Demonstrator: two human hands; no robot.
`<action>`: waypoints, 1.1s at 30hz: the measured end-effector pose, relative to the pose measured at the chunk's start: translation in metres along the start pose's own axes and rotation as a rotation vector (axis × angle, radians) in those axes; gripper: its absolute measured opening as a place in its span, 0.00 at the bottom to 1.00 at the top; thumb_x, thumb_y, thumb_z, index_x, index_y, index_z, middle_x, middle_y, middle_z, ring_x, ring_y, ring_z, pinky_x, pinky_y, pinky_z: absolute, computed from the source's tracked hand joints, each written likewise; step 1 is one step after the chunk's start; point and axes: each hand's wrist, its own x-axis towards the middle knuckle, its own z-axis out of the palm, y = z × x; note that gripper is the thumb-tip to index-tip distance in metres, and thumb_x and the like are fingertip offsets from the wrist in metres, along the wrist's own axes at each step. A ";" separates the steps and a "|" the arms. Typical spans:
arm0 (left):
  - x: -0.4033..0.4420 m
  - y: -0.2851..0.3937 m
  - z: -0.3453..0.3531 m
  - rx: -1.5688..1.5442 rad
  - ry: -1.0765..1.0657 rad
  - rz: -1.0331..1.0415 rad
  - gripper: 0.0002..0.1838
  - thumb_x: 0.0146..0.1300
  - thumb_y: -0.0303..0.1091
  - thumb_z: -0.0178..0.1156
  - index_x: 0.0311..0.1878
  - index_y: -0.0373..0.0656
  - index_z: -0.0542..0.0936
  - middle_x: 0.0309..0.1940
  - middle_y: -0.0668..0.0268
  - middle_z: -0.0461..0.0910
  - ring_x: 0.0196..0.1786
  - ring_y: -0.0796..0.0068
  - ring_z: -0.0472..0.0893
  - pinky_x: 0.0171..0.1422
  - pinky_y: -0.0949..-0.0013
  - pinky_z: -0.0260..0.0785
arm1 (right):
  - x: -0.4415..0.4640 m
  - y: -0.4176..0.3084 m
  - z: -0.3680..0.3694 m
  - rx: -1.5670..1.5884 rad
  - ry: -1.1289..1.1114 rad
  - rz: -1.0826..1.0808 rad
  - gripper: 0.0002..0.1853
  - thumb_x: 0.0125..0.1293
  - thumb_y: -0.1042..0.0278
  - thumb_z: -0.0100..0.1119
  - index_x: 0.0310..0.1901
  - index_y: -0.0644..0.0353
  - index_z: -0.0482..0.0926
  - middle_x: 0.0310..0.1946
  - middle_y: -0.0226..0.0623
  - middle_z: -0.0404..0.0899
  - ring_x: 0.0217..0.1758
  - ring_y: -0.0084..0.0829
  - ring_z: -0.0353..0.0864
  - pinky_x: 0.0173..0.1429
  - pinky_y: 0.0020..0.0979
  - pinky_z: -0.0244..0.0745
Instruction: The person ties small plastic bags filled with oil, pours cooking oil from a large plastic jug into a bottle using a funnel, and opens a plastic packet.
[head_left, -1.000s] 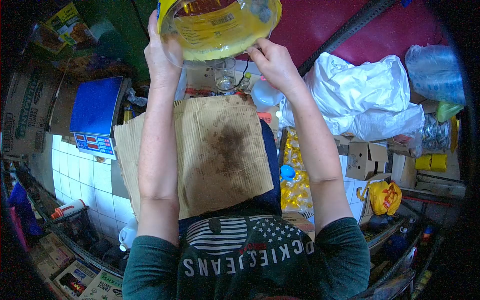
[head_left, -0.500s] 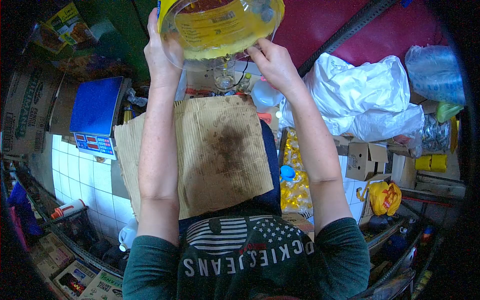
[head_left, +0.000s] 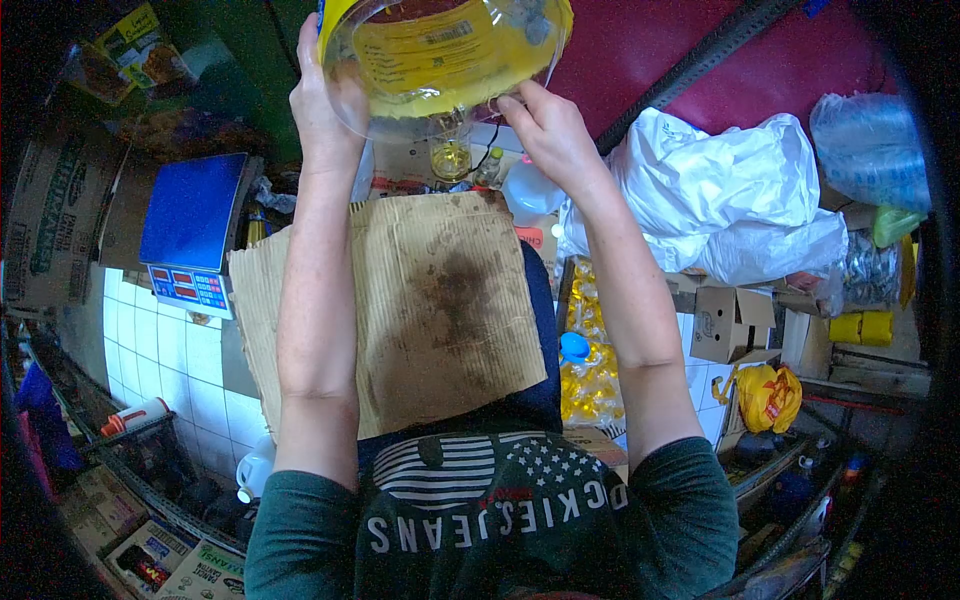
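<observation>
High in front of me, at the top of the view, is a large clear plastic container (head_left: 430, 70) with a yellow printed label and yellow liquid along its low side. It is tilted, and its upper part is cut off by the frame. My left hand (head_left: 328, 105) grips its left side, with some fingers seen through the plastic. At its lower right edge, my right hand (head_left: 545, 120) has its fingers closed. Below the container stands a clear glass jar (head_left: 451, 158) with yellow liquid in it. A stained cardboard sheet (head_left: 400, 300) lies across my lap.
On the left is a blue digital scale (head_left: 190, 225). To the right are a white plastic bag (head_left: 710, 180), a crate of bagged yellow liquid (head_left: 592, 380) with a blue scoop-like item (head_left: 574, 347), and a small carton (head_left: 730, 322). A translucent jug (head_left: 533, 190) stands near my right wrist.
Yellow liquid now shows in the glass jar, which looked clear before. The container has shifted very slightly down and to the right. Both hands keep their hold.
</observation>
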 end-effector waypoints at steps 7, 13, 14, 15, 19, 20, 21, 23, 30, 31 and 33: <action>0.000 -0.001 0.001 0.003 -0.019 -0.066 0.27 0.59 0.30 0.47 0.64 0.48 0.60 0.42 0.45 0.77 0.47 0.45 0.76 0.47 0.55 0.71 | -0.002 -0.001 -0.001 0.002 -0.002 -0.006 0.15 0.63 0.63 0.49 0.43 0.67 0.74 0.31 0.52 0.78 0.37 0.46 0.79 0.40 0.36 0.72; 0.001 0.001 0.001 -0.006 0.010 -0.037 0.28 0.58 0.29 0.48 0.64 0.48 0.60 0.42 0.45 0.77 0.47 0.45 0.76 0.48 0.55 0.71 | -0.005 -0.004 -0.002 0.016 -0.015 0.023 0.15 0.63 0.62 0.49 0.41 0.67 0.74 0.31 0.52 0.78 0.37 0.46 0.79 0.39 0.36 0.71; 0.001 0.001 0.001 -0.001 0.008 -0.040 0.28 0.58 0.29 0.48 0.64 0.48 0.60 0.42 0.45 0.77 0.47 0.45 0.76 0.48 0.55 0.71 | -0.005 -0.003 -0.001 0.014 -0.006 0.012 0.15 0.64 0.62 0.49 0.41 0.67 0.74 0.30 0.52 0.78 0.37 0.46 0.79 0.39 0.36 0.71; 0.002 0.002 0.000 0.004 0.007 -0.043 0.28 0.58 0.28 0.48 0.64 0.48 0.60 0.42 0.45 0.77 0.47 0.45 0.76 0.48 0.55 0.71 | -0.005 -0.003 -0.001 0.012 0.004 0.001 0.15 0.64 0.62 0.49 0.41 0.67 0.74 0.30 0.52 0.77 0.36 0.45 0.79 0.39 0.36 0.71; 0.003 0.002 0.000 0.012 0.023 -0.011 0.28 0.57 0.28 0.48 0.64 0.47 0.61 0.42 0.46 0.77 0.46 0.45 0.77 0.47 0.55 0.71 | -0.007 -0.002 0.000 0.011 0.007 0.003 0.14 0.64 0.62 0.50 0.40 0.67 0.73 0.28 0.51 0.77 0.33 0.45 0.79 0.37 0.36 0.70; 0.003 0.002 0.000 0.009 0.018 -0.024 0.28 0.57 0.28 0.48 0.64 0.47 0.61 0.42 0.46 0.77 0.46 0.45 0.77 0.47 0.55 0.71 | -0.007 -0.001 0.001 -0.004 0.002 0.010 0.14 0.64 0.63 0.50 0.40 0.67 0.73 0.28 0.51 0.77 0.33 0.45 0.79 0.37 0.36 0.70; 0.003 0.003 0.000 0.006 0.014 -0.036 0.28 0.57 0.28 0.48 0.64 0.47 0.61 0.42 0.46 0.77 0.46 0.45 0.77 0.47 0.55 0.71 | -0.007 0.000 0.001 -0.018 -0.003 0.016 0.14 0.64 0.63 0.50 0.40 0.68 0.73 0.28 0.51 0.77 0.32 0.45 0.79 0.36 0.36 0.70; 0.004 0.002 0.000 0.008 0.012 -0.044 0.28 0.57 0.27 0.48 0.64 0.47 0.61 0.42 0.46 0.77 0.45 0.45 0.77 0.47 0.55 0.72 | -0.008 0.000 0.001 -0.020 -0.002 0.015 0.13 0.64 0.63 0.50 0.40 0.67 0.73 0.27 0.50 0.77 0.32 0.44 0.79 0.36 0.36 0.70; 0.004 0.000 0.000 -0.006 0.024 0.010 0.28 0.56 0.27 0.48 0.64 0.47 0.61 0.40 0.45 0.77 0.44 0.45 0.77 0.45 0.54 0.72 | -0.009 0.001 0.002 -0.010 0.012 0.010 0.13 0.64 0.63 0.50 0.40 0.66 0.73 0.27 0.50 0.77 0.33 0.44 0.79 0.36 0.36 0.70; 0.004 -0.001 0.001 0.001 0.026 0.014 0.28 0.56 0.27 0.48 0.64 0.47 0.61 0.40 0.45 0.77 0.44 0.45 0.77 0.45 0.54 0.72 | -0.009 0.001 0.002 -0.012 0.016 0.007 0.13 0.64 0.63 0.50 0.40 0.66 0.73 0.27 0.50 0.77 0.33 0.44 0.79 0.36 0.36 0.70; 0.004 -0.001 0.000 0.011 0.024 0.014 0.29 0.56 0.27 0.49 0.64 0.47 0.61 0.40 0.45 0.77 0.44 0.45 0.78 0.45 0.54 0.72 | -0.009 0.002 0.003 -0.015 0.023 -0.001 0.13 0.64 0.63 0.50 0.40 0.66 0.73 0.27 0.50 0.77 0.33 0.44 0.79 0.36 0.36 0.71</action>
